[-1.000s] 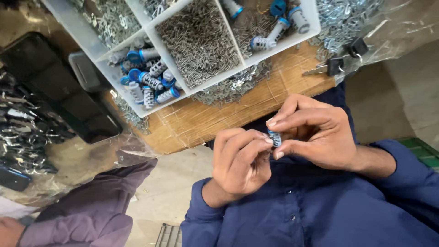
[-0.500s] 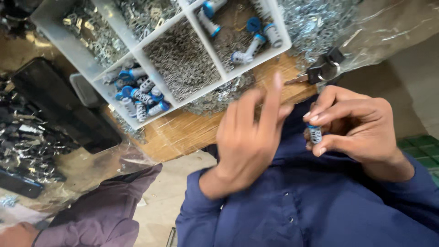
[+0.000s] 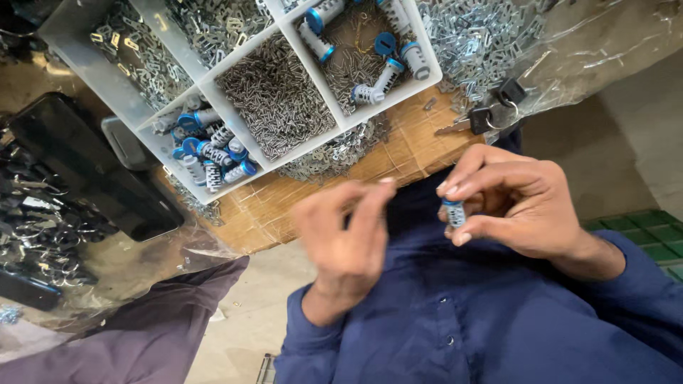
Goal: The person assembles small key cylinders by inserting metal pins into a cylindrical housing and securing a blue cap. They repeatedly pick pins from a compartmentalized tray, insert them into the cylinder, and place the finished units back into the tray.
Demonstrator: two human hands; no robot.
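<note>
My right hand [image 3: 514, 200] pinches a small silver lock cylinder with a blue end [image 3: 453, 212] between thumb and fingers, close to my chest. Blurred by motion, my left hand [image 3: 348, 238] is just left of it with fingers drawn loosely together and nothing visible in them. Above both hands a white divided tray [image 3: 193, 54] rests on a woven wooden surface [image 3: 398, 149]. One compartment holds several blue-capped cylinders [image 3: 206, 146], the middle one tiny metal pins [image 3: 274, 96], and another more cylinders on small parts [image 3: 370, 57].
Keys with black heads [image 3: 491, 110] lie by the tray's right corner. Clear plastic bags of metal pieces [image 3: 498, 35] sit at the top right. A black tray [image 3: 85, 171] and dark hardware [image 3: 32, 227] are on the left. A purple sleeve [image 3: 142, 334] shows at the bottom left.
My left hand let go of the cylinder, lifted with fingers spread, then dropped back with fingers together. My right hand kept the cylinder and moved right.
</note>
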